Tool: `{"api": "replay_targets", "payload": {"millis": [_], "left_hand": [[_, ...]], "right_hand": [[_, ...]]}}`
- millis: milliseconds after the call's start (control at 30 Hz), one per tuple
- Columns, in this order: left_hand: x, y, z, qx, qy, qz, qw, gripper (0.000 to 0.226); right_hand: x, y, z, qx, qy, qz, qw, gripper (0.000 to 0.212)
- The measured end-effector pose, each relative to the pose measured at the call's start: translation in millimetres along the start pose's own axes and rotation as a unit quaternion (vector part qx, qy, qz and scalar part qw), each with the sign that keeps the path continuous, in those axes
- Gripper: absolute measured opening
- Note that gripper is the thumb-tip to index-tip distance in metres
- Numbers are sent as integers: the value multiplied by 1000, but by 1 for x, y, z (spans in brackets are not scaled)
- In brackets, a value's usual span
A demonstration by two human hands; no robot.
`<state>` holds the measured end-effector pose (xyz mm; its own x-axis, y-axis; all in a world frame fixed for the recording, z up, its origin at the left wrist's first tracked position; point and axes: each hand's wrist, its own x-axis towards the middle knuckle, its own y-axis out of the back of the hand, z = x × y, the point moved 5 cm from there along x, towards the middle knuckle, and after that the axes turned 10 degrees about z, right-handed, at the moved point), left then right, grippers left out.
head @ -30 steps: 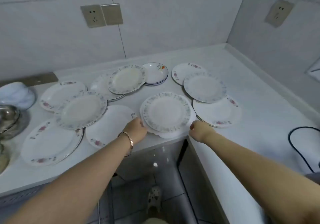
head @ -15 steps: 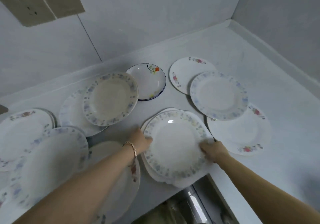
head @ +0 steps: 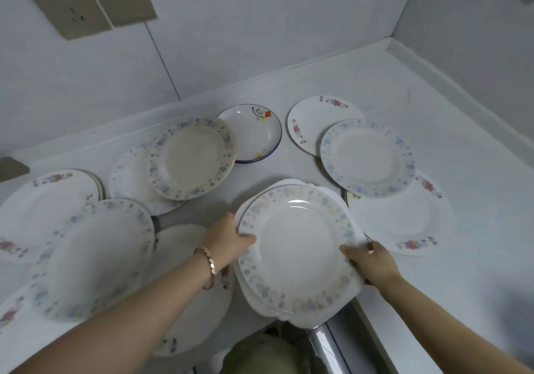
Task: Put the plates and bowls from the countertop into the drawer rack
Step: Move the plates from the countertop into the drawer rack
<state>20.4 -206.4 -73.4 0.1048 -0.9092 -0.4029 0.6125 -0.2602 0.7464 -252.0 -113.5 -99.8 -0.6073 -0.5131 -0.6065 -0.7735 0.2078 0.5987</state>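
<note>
Gripping now, both hands clamped on the near stack of plates point(head: 294, 246) at the front edge of the surface point(head: 433, 107). Left hand point(head: 228, 240) holds the stack's left rim, thumb laid over the top plate's floral border; right hand point(head: 372, 264) holds the right rim, thumb on top and the other fingers out of sight, I take it underneath. A second ago the hands only rested at the rims with the stack lying flat; half a second ago they had closed in; now the near side of the stack overhangs the front edge and the pile reads as slightly tipped toward me, so I judge the lift has begun, though whether it is wholly clear of the surface I cannot tell. That would make this the first load bound for the drawer rack, which is not in view; only a metal bar point(head: 326, 347) shows below the edge. The stack sits squarely between the two hands, touching both. Remaining: a blue-bordered plate point(head: 367, 157) overlapping two rose-printed plates toward the right edge, a small blue-rimmed bowl point(head: 254, 133) near the back wall, a cream floral plate point(head: 190, 157) beside it, and several overlapping plates point(head: 86, 258) along the left side. Most of the task is left.
</note>
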Motion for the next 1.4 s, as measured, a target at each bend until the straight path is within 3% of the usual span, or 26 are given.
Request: {"api": "replay_targets", "payload": {"millis": [167, 433, 600, 700, 800, 867, 967, 1100, 1267, 1400], "left_hand": [[-84, 9, -35, -108, 40, 51, 992, 51], [-245, 2, -132, -184, 122, 117, 968, 22], [-316, -1, -204, -182, 184, 95, 961, 11], [-347, -2, -256, -180, 227, 69, 955, 12], [-370, 3, -308, -171, 264, 62, 947, 22], [-380, 9, -343, -171, 285, 60, 941, 27], [-384, 21, -397, -161, 292, 60, 941, 16], [-363, 40, -480, -146, 299, 63, 941, 39], [-318, 46, -555, -120, 280, 48, 951, 32], [-270, 33, -595, -99, 277, 33, 955, 28]], "right_hand": [[-40, 25, -1, -28, 109, -15, 994, 58], [-138, 17, 61, -128, 217, -98, 963, 36], [-196, -19, 123, -163, 202, -170, 951, 37], [-232, -49, 155, -194, 194, -203, 940, 28], [-266, -87, 181, -231, 192, -232, 925, 34], [-290, -116, 194, -249, 189, -245, 918, 33], [-318, -166, 211, -265, 169, -247, 917, 36], [-350, -251, 231, -242, 125, -223, 936, 26], [-365, -332, 253, -251, 84, -162, 951, 48], [-349, -382, 277, -226, 48, -122, 965, 49]]}}
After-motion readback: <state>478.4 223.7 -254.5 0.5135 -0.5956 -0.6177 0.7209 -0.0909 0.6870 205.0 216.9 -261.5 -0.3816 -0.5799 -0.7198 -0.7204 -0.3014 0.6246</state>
